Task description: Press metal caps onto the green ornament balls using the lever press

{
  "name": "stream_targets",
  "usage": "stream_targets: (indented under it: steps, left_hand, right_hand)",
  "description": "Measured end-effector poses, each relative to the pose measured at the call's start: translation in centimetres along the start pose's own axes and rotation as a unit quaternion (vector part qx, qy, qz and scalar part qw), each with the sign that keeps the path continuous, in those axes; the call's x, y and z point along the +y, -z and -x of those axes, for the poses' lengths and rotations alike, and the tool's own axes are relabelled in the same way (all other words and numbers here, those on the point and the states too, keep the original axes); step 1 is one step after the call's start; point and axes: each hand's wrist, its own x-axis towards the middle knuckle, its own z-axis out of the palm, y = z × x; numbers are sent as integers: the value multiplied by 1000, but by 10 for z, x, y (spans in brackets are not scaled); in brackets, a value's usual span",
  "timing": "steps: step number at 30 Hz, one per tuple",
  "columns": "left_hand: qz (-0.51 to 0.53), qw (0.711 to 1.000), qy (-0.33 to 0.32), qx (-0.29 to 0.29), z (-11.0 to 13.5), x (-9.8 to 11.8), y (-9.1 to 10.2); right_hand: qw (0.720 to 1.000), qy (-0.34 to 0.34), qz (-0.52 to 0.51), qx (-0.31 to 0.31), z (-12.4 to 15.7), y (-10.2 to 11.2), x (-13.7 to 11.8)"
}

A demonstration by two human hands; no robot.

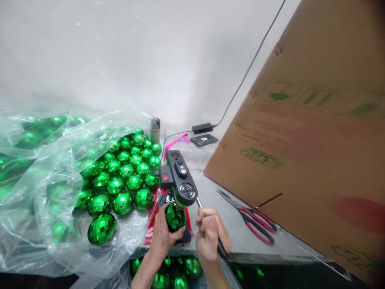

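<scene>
My left hand (162, 228) is closed around a shiny green faceted bauble (175, 217), holding it under the head of a small black machine (182, 178). The bauble's top lies against or just below the machine head; I cannot tell which. My right hand (212, 230) is wrapped round the machine's lever (221, 249), a metal rod with a black grip. A red switch (165, 177) shows on the machine's side. Red sheet material (152, 224) lies under its base. Part of the base is hidden by my left hand and the bauble.
Many green baubles (126, 171) spill from a clear plastic bag (57, 168) at left, and more (162, 279) lie below the table edge. Red-handled scissors (249, 218) rest at right beside a large cardboard box (315, 132). A power adapter (202, 128) and black phone-like object (203, 140) sit behind.
</scene>
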Motion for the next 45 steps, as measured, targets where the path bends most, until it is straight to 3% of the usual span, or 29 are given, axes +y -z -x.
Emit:
stream_targets:
  steps: [8,16,19,23,25,27,31,33,35,38,40,43,45]
  left_hand:
    - [14,1000,8,23,1,-1,-7]
    - [51,998,23,17,2,5,0]
    - [31,998,-7,46,34,-8,0]
    - [-43,986,-148,54,96,-31,7]
    - [-79,978,-183,53,105,-33,22]
    - [-111,975,-175,74,86,-25,43]
    - [-206,959,-87,175,-5,2,79]
    - [-268,944,-61,180,-46,11,82]
    - [-314,935,-47,159,-68,14,75]
    - [-318,937,-51,133,-68,10,59]
    - [-266,954,-76,113,-59,6,52]
    - [-155,977,-96,112,-47,-1,54]
    - [-117,982,-62,136,-46,-4,60]
  right_hand:
    - [1000,3,9,-3,20,3,10]
    - [996,-60,39,-52,-44,-6,-42]
    - [995,-70,45,-46,-55,-10,-53]
    - [996,-72,30,-42,-47,-9,-48]
    - [997,-61,26,-37,-40,-8,-43]
    - [998,-54,26,-35,-36,-7,-39]
    - [997,-47,35,-42,-33,-5,-37]
    - [997,-47,41,-47,-34,-4,-39]
    - [996,-53,47,-54,-35,-3,-40]
    - [996,-48,46,-64,-34,-1,-39]
    - [996,-41,44,-66,-31,0,-37]
    - [996,-39,39,-76,-27,3,-32]
    - [995,-35,32,-82,-24,5,-30]
